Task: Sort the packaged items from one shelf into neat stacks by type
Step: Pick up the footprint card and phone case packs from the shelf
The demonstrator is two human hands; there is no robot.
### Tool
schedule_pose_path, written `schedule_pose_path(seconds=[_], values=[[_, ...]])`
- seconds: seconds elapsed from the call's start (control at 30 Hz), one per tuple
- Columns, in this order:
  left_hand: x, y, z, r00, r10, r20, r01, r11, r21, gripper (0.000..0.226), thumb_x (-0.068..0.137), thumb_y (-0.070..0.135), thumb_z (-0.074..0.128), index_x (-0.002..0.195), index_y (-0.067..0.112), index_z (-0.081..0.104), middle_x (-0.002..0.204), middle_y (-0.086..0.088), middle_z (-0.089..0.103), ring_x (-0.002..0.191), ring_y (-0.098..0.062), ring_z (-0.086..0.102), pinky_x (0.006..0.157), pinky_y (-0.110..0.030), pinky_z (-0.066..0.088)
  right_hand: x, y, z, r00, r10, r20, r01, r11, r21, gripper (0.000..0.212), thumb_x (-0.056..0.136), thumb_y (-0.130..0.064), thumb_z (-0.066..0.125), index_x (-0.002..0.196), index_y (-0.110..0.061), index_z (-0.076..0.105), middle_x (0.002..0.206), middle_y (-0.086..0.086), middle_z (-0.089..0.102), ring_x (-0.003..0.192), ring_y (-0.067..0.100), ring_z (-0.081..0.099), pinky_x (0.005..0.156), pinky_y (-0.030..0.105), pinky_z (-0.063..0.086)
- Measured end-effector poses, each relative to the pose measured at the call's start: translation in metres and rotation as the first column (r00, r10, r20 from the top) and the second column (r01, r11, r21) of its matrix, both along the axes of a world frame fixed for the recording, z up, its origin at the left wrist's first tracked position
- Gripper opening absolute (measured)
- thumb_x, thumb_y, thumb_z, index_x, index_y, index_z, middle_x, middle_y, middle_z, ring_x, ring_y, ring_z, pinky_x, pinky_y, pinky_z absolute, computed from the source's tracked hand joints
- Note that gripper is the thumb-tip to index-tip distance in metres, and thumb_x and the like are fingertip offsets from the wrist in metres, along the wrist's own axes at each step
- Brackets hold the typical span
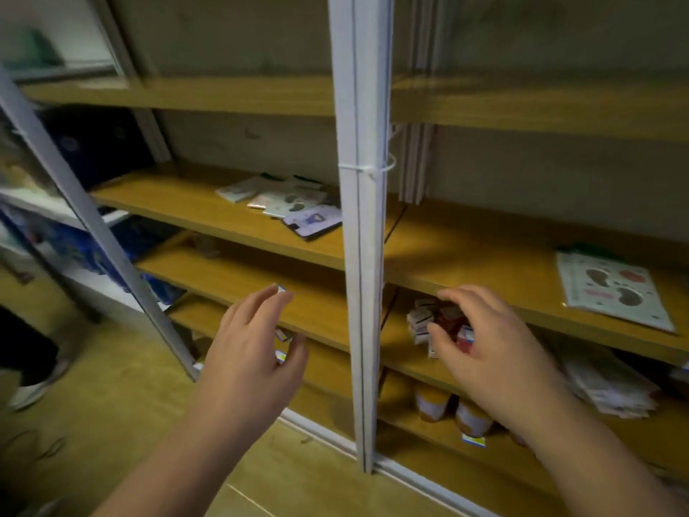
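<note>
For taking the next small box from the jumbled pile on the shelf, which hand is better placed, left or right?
The right hand. Its fingers already curl over the pile of small red-and-white boxes, right of the white metal post. The left hand is on the other side of that post, and already pinches a small box.

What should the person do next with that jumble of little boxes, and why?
Probably lift a few out. The right hand already curls over the heaped small boxes on the shelf, while the left hand pinches one small box on the other side of the white post.
</note>
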State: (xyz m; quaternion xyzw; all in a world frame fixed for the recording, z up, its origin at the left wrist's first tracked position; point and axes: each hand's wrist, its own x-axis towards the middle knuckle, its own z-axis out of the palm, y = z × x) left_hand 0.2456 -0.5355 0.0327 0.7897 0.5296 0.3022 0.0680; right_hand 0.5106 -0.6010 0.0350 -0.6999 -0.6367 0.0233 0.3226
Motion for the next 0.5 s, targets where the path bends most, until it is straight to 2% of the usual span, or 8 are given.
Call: schedule_pose_path(seconds=[0.07, 0.2, 0.3, 0.5], values=[[-0.026, 0.015, 0.002, 0.999, 0.040, 0.016, -0.040, 0.999, 0.007, 0.053, 0.085, 0.031, 0.064, 0.137, 0.019, 0.055, 0.141, 0.000, 0.054, 0.134, -0.021, 0.043, 0.104, -0.036, 0.036, -0.026, 0.016, 0.002, 0.999, 0.045, 0.020, -0.045, 0.999, 0.022, 0.047, 0.089, -0.051, 0.052, 0.133, -0.036, 0.050, 0.122, -0.027, 0.041, 0.115, -0.004, 0.040, 0.094, 0.025, 0.042], [-0.060, 0.035, -0.001, 0.997, 0.081, 0.018, -0.081, 0.997, -0.006, 0.056, 0.088, 0.041, 0.058, 0.140, 0.025, 0.050, 0.144, 0.006, 0.049, 0.136, -0.014, 0.037, 0.105, -0.029, 0.030, -0.072, 0.052, 0.004, 0.991, 0.126, 0.046, -0.127, 0.992, 0.014, 0.044, 0.091, -0.051, 0.052, 0.133, -0.038, 0.047, 0.119, -0.031, 0.036, 0.109, -0.014, 0.030, 0.088, 0.017, 0.032], [-0.080, 0.051, -0.010, 0.995, 0.097, 0.010, -0.097, 0.994, -0.041, 0.056, 0.088, 0.043, 0.057, 0.141, 0.028, 0.050, 0.145, 0.009, 0.048, 0.137, -0.009, 0.035, 0.104, -0.025, 0.027, -0.100, 0.081, 0.002, 0.981, 0.188, 0.055, -0.187, 0.982, -0.011, 0.045, 0.092, -0.048, 0.053, 0.134, -0.034, 0.050, 0.128, -0.023, 0.044, 0.112, -0.011, 0.032, 0.091, 0.012, 0.027], [-0.086, 0.124, -0.015, 0.995, 0.083, 0.055, -0.080, 0.995, -0.053, 0.058, 0.088, 0.045, 0.052, 0.143, 0.029, 0.047, 0.148, 0.012, 0.043, 0.138, -0.004, 0.029, 0.105, -0.024, 0.029, -0.132, 0.151, -0.003, 0.974, 0.220, 0.050, -0.220, 0.975, -0.004, 0.045, 0.091, -0.045, 0.058, 0.133, -0.030, 0.054, 0.130, -0.017, 0.048, 0.122, 0.001, 0.042, 0.101, 0.019, 0.032]])
